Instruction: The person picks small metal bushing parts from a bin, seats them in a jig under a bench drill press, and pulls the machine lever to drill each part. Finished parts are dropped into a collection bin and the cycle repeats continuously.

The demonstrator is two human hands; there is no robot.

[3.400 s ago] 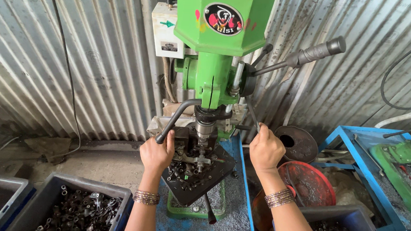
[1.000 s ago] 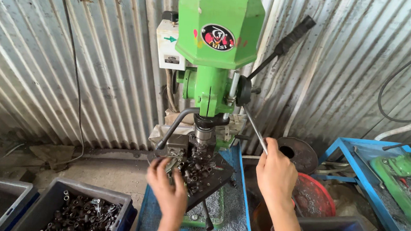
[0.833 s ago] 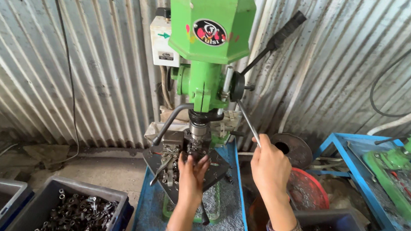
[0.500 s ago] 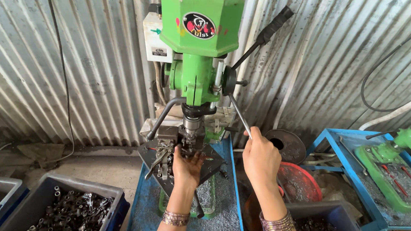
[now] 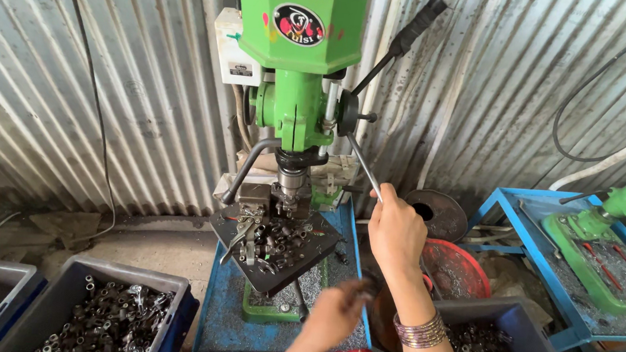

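Near left: bin of small metal parts (image 5: 104, 320), placed within reach of the drill press (image 5: 295, 85). Centre: black work table (image 5: 276, 242) under the spindle, strewn with loose parts. Near centre: left hand (image 5: 331, 319), blurred, closed on a small dark piece (image 5: 358, 293) just right of the table; kind of piece not discernible. Right: right hand (image 5: 396, 231) wrapped around the lower feed lever (image 5: 364, 165), positioned to work the spindle. Near right: second parts bin (image 5: 497, 347).

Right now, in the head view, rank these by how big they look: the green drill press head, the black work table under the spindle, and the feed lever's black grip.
1. Green drill press head, largest.
2. Black work table, clearly smaller.
3. Feed lever's black grip, smallest.
The right hand holds another spoke of the lever.
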